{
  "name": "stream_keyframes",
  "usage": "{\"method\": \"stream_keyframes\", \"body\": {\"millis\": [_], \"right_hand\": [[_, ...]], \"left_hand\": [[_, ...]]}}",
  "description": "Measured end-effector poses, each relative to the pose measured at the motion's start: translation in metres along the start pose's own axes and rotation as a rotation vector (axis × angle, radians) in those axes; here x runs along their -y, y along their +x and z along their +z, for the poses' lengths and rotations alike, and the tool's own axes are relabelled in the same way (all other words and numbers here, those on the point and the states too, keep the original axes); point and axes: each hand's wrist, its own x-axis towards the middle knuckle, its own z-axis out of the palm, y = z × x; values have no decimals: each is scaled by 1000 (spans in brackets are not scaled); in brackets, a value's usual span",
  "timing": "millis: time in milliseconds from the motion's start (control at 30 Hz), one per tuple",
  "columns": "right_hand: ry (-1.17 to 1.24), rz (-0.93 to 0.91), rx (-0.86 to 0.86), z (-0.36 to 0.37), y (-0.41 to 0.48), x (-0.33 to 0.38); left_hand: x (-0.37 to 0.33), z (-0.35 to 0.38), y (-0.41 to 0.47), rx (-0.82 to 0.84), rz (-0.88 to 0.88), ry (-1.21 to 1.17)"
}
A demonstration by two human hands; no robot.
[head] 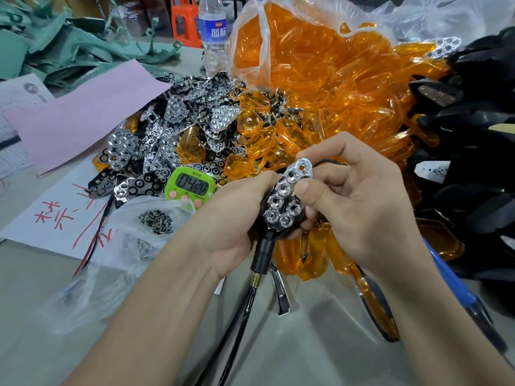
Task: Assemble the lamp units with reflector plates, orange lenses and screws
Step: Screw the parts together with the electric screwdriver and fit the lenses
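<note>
Chrome hex-celled reflector plate [284, 200] atop lamp unit [264, 250], in left hand [228, 218], right hand [362, 201] grip.

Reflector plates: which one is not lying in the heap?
The reflector plate on the lamp body, gripped by left hand and right hand; others lie loose.

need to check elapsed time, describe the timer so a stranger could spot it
Find the big bag of orange lenses at the back, then the heap of chrome reflector plates left of and below it. At the heap's near edge, just beyond the left hand, lies the timer: the only lime-green thing, with pink buttons and a display reading 04:20.
</note>
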Motion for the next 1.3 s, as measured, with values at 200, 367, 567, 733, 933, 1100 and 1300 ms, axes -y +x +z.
{"method": "stream_keyframes", "body": {"millis": [200, 367, 567, 733, 933, 1100, 1300], "right_hand": [[-115, 0, -89, 8, -4, -2], [-369, -85, -134, 7, -5, -3], [-422, -88, -138, 9, -2, -3], [-477, -61, -190, 4, -3, -4], [-418, 36, -159, -2, -3, -4], [-453, 22, -232, 1, -5, -7], [-722, -108, -399, 27, -12, -6]], "left_hand": [[2, -1, 2, 14, -89, -63], [6, -4, 4, 88, -114, -135], [9, -1, 7, 181, -76, -195], [9, 1, -1, 332, 25, -203], [18, 6, -3, 308, 208, -26], [17, 8, 0, 241, 247, 64], [19, 11, 2, 135, 254, 96]]}}
